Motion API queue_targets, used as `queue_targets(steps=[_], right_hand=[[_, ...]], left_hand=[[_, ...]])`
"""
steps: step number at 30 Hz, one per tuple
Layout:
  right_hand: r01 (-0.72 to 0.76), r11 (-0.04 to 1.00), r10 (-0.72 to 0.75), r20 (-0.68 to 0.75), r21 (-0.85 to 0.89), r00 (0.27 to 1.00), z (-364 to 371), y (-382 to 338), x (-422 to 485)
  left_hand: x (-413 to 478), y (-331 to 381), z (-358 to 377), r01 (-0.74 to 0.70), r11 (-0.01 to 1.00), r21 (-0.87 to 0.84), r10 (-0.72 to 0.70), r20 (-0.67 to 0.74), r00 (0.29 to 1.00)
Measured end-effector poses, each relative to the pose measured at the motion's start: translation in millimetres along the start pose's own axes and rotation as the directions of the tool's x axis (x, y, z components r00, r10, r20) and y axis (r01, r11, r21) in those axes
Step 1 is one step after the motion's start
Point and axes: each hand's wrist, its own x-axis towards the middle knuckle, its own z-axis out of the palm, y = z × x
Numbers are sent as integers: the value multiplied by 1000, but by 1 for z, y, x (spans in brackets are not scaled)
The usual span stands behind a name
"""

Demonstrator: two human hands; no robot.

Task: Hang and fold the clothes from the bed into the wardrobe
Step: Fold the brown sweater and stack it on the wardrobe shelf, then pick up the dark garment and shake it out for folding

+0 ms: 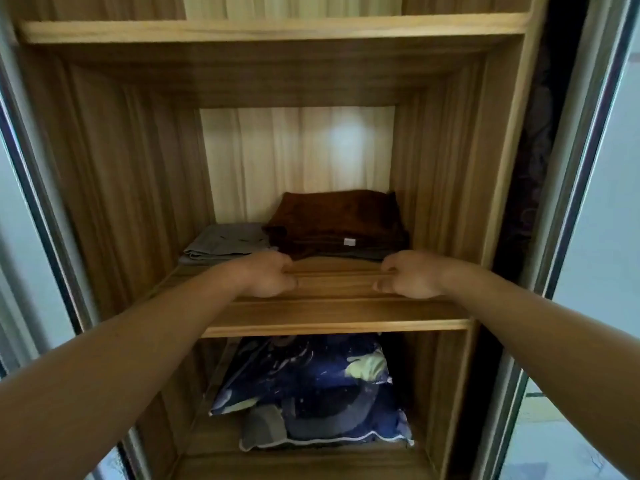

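Note:
I face an open wooden wardrobe. On its middle shelf lies a folded brown garment on top of a darker folded piece, at the back right. A folded grey garment lies to its left. My left hand and my right hand rest on the shelf just in front of the brown stack, fingers curled in, with nothing visible in them. Both hands sit apart from the cloth, the fingers near its front edge.
On the shelf below lies a dark blue patterned pillow over grey cloth. Another shelf runs above. Sliding door frames stand at the left and right of the opening.

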Motion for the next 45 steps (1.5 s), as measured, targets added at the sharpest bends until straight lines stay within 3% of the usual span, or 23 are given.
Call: queue_targets(steps=[7,14,19,24,31,34,39,45], right_hand=[[-173,983,176,-40,57,984,27,-15,-53],[-451,892,450,-116,13,886,67,-33,-137],[-652,752,659,-101,99,745,93,-25,-226],[-853,493,864,16,172,502,121,-8,-341],[-960,206,969,95,188,226,165,7,-460],[-971,109,985,109,214,135,177,27,-490],[-978,22,989,141,208,52,194,86,-522],[-982,-34,980,197,185,3,206,205,-558]], left_hand=[[8,-7,22,-152,988,32,153,-51,987],[2,39,49,-420,907,43,422,-61,905],[-30,105,68,-631,766,-121,627,-76,776],[-62,183,122,-783,614,-105,790,74,609],[-93,277,206,-886,456,-85,856,314,411],[-97,321,235,-905,415,-87,861,359,360],[-95,413,280,-937,330,-111,882,391,264],[-77,553,328,-963,249,-99,887,422,186]])
